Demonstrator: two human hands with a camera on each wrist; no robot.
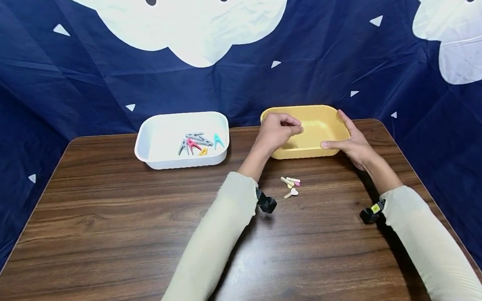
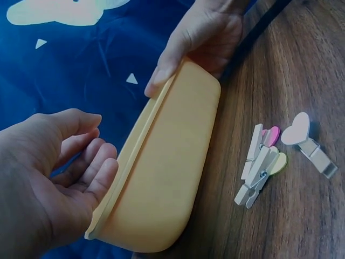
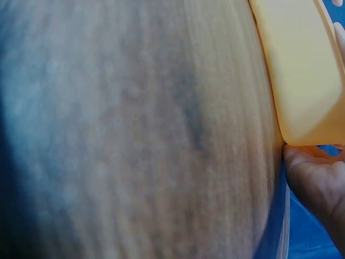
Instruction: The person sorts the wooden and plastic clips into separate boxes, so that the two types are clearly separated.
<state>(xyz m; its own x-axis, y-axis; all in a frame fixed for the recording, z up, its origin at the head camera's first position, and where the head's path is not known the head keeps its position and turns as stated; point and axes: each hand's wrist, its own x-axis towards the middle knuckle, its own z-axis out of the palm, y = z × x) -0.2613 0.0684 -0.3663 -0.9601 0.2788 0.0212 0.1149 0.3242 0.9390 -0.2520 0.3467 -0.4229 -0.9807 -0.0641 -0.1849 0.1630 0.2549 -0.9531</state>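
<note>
My left hand [image 1: 279, 131] hangs over the left part of the yellow plastic basin [image 1: 309, 152]. Its fingers are loosely bent, and nothing shows between thumb and fingers in the left wrist view. My right hand [image 1: 355, 146] grips the basin's right end, thumb over the front rim and fingers around the side. On the table in front of the basin lie three small wooden clothespins with heart ends. The pink-heart clothespin [image 2: 252, 154] and the yellow-heart clothespin [image 2: 261, 175] overlap. A white-heart clothespin [image 2: 315, 154] lies apart, closer to me.
At the back left stands a white plastic basin [image 1: 182, 162] containing several plastic clothespins [image 1: 199, 139] in grey, red, teal and yellow. The brown wooden table [image 1: 123, 226] meets a dark blue cloth [image 1: 236, 89] with white cloud shapes behind it.
</note>
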